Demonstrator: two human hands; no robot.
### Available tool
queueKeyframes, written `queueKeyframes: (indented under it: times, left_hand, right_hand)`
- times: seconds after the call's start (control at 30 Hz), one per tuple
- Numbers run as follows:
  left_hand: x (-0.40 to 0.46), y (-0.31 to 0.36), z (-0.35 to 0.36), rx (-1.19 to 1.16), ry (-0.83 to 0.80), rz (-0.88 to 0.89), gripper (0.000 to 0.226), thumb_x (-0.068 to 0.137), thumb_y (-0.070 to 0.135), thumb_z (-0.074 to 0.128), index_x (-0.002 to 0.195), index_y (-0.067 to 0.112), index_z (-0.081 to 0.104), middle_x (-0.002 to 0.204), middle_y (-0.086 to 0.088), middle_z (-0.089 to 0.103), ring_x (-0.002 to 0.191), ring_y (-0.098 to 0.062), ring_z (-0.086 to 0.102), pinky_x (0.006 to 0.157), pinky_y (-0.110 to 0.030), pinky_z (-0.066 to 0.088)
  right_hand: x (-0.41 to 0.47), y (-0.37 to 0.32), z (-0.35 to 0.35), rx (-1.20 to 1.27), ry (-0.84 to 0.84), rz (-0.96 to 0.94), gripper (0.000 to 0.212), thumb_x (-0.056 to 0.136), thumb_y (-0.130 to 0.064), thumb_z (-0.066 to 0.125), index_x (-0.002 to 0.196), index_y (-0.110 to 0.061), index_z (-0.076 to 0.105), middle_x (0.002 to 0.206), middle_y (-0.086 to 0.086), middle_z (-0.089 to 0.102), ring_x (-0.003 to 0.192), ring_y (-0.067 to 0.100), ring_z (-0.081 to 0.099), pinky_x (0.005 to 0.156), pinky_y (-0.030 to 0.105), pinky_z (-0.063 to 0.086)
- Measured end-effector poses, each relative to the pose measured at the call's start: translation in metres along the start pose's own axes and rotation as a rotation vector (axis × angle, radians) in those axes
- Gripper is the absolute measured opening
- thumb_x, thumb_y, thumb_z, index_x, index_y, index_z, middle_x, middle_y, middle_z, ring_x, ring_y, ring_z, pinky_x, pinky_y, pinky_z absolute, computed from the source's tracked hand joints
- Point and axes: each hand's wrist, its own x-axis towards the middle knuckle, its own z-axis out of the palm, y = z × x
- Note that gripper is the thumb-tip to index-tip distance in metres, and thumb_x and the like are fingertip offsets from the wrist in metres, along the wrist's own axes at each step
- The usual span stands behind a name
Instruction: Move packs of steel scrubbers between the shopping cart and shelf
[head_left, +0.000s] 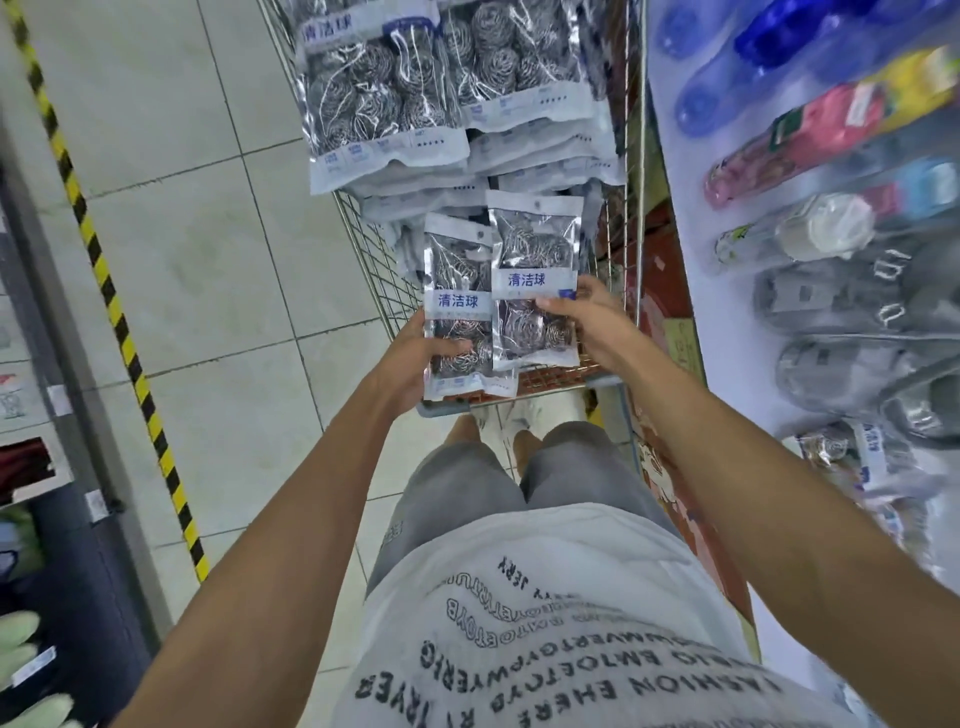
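Note:
I hold two clear packs of steel scrubbers over the near end of the wire shopping cart (387, 280). My left hand (410, 358) grips the left pack (457, 312) from its side and underneath. My right hand (587, 317) pinches the right pack (535, 270), which overlaps the left one. Farther into the cart lies a big stack of several more scrubber packs (384, 93). On the shelf at the right, one more scrubber pack (852, 457) hangs low down.
The white shelf (737, 171) on the right carries blue bottles (727, 67), colourful bottles and grey slippers (857, 301). A yellow-black floor stripe (98, 260) runs along the tiled aisle on the left, beside another shelf edge (62, 332). My legs stand right behind the cart handle.

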Motion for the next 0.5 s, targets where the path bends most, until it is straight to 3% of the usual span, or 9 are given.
queueKeyframes:
  times: [0.07,0.23,0.33,0.4,0.5]
  left_hand:
    - [-0.014,0.005,0.009,0.033,-0.015,0.031,0.069,0.08,-0.007,0.076,0.135,0.03,0.06,0.136,-0.002,0.065,0.127,-0.029,0.061,0.094,-0.055,0.058]
    - [-0.045,0.011,0.031,0.054,-0.066,0.112,0.079,0.074,-0.002,0.079,0.142,0.027,0.055,0.136,-0.004,0.066,0.13,-0.032,0.06,0.109,-0.067,0.043]
    - [-0.061,0.015,0.041,0.038,-0.118,0.159,0.074,0.074,-0.002,0.078,0.138,0.028,0.056,0.134,-0.009,0.067,0.124,-0.033,0.063,0.101,-0.064,0.052]
    - [-0.07,0.015,0.046,0.04,-0.162,0.162,0.071,0.075,-0.004,0.077,0.135,0.029,0.057,0.142,-0.012,0.061,0.124,-0.034,0.062,0.095,-0.061,0.056]
    - [-0.076,0.012,0.051,0.121,-0.227,0.192,0.066,0.083,-0.005,0.073,0.139,0.028,0.057,0.148,-0.015,0.056,0.13,-0.035,0.06,0.1,-0.063,0.053]
  right_hand:
    - [-0.019,-0.001,-0.008,0.068,0.011,-0.038,0.079,0.066,-0.021,0.091,0.133,-0.017,0.05,0.126,0.004,0.069,0.114,0.016,0.063,0.104,0.037,0.042]
    - [-0.071,0.006,-0.03,0.127,0.074,-0.162,0.047,0.077,-0.011,0.088,0.117,-0.019,0.065,0.113,0.001,0.077,0.11,0.018,0.07,0.112,0.041,0.046]
    - [-0.101,0.017,-0.038,0.187,0.145,-0.207,0.036,0.079,-0.009,0.085,0.108,-0.021,0.068,0.108,0.0,0.078,0.108,0.02,0.071,0.111,0.042,0.047]
    - [-0.121,0.028,-0.04,0.244,0.183,-0.238,0.035,0.082,-0.01,0.083,0.112,-0.019,0.068,0.113,0.005,0.077,0.113,0.026,0.069,0.107,0.044,0.05]
    - [-0.151,0.051,-0.037,0.389,0.231,-0.262,0.04,0.087,-0.022,0.079,0.125,-0.018,0.067,0.123,0.006,0.074,0.115,0.027,0.061,0.089,0.038,0.049]
